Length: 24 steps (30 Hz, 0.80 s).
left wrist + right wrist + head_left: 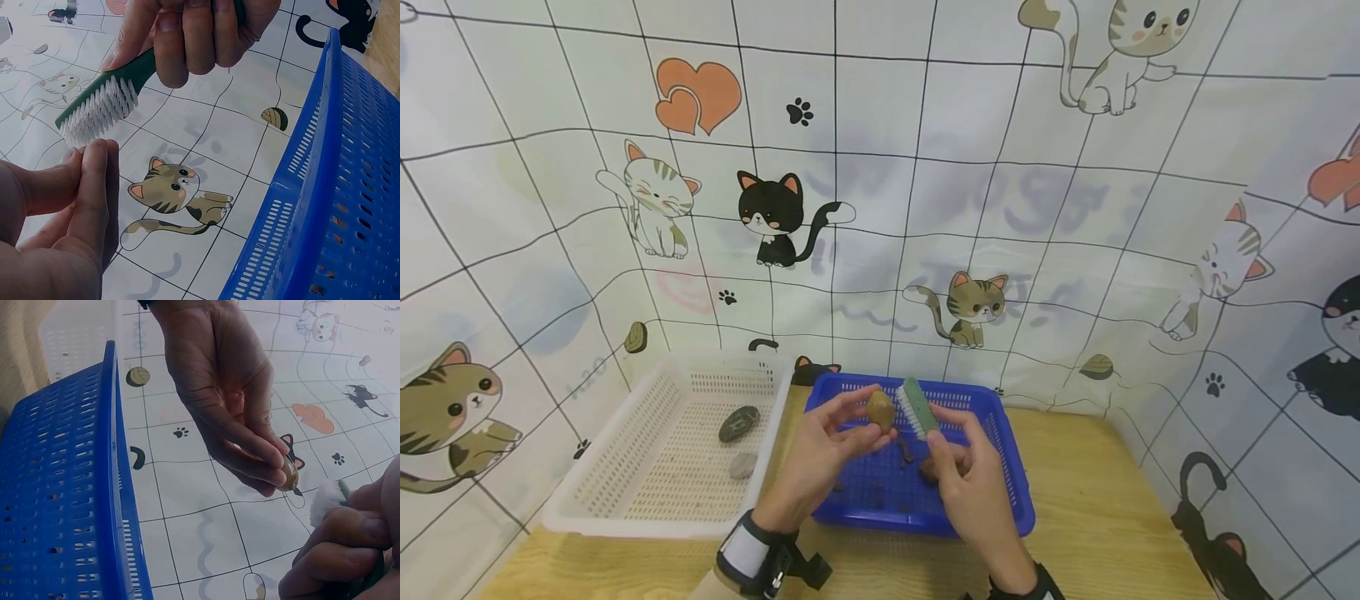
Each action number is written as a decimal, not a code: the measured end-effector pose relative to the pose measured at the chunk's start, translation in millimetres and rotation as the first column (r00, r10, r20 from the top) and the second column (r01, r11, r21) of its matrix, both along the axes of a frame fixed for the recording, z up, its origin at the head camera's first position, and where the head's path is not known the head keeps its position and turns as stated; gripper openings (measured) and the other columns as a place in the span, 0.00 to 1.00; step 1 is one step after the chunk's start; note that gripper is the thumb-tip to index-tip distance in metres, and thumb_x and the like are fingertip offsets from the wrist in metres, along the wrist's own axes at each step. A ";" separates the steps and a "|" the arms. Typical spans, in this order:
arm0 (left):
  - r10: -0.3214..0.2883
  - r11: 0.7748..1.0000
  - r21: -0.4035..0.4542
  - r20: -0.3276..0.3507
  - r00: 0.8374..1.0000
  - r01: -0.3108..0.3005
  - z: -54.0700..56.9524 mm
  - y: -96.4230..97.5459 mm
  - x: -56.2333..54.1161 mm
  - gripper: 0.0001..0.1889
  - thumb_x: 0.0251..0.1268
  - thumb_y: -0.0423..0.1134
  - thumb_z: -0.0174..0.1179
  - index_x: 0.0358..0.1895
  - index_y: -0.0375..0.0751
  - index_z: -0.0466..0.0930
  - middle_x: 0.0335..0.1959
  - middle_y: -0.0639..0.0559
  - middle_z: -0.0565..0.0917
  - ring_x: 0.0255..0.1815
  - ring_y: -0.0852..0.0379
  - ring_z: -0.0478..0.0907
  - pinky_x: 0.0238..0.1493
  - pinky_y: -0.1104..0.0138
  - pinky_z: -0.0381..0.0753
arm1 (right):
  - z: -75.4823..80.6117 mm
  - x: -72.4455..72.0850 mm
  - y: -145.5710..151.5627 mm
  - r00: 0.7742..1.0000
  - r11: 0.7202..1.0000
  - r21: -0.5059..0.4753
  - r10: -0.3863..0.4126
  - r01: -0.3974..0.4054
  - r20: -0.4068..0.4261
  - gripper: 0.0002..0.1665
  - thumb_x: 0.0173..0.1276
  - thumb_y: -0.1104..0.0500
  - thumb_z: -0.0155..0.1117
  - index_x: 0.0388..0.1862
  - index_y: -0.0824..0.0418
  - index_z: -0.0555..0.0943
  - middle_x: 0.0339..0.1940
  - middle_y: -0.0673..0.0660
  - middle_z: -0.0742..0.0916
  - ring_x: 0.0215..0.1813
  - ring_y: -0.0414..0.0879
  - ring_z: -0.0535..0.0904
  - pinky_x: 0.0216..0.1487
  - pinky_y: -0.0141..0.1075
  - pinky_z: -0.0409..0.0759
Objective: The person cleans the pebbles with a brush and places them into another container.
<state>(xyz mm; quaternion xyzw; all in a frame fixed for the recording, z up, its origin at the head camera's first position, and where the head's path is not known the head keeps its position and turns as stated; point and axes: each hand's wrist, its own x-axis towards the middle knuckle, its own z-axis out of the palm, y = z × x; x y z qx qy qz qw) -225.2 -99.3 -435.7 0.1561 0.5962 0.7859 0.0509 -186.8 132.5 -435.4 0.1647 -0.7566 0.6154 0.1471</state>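
Observation:
My left hand [820, 446] pinches a smooth yellow-brown stone [881, 411] between thumb and fingertips, above the blue basket [1022, 492]. In my right hand [973, 483] is a green scrub brush [919, 406] with white bristles, its handle gripped by curled fingers. The bristles [100, 112] face the stone and sit close to the left fingertips in the left wrist view. From the right wrist view, the stone [289, 474] sticks out past the left fingertips, a small gap from the brush [328, 500]. A brown stone [929, 470] in the basket is partly hidden behind my right hand.
To the left stands a white basket [568, 500] holding a dark stone with light markings [739, 424] and a pale grey stone [743, 466]. Both baskets rest on a wooden table [1090, 500]. A cat-print sheet [880, 192] rises behind and at both sides.

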 end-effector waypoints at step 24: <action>0.034 0.999 0.034 0.034 0.999 -0.035 2.4 2.0 -0.5 0.31 0.82 0.27 0.72 0.84 0.39 0.78 0.68 0.41 0.86 0.55 0.52 0.98 0.63 0.62 0.97 | 0.7 1.3 -1.4 0.997 0.999 0.024 0.042 -0.040 -0.060 0.20 0.96 0.59 0.60 0.79 0.58 0.79 0.18 0.43 0.73 0.19 0.30 0.64 0.17 0.28 0.61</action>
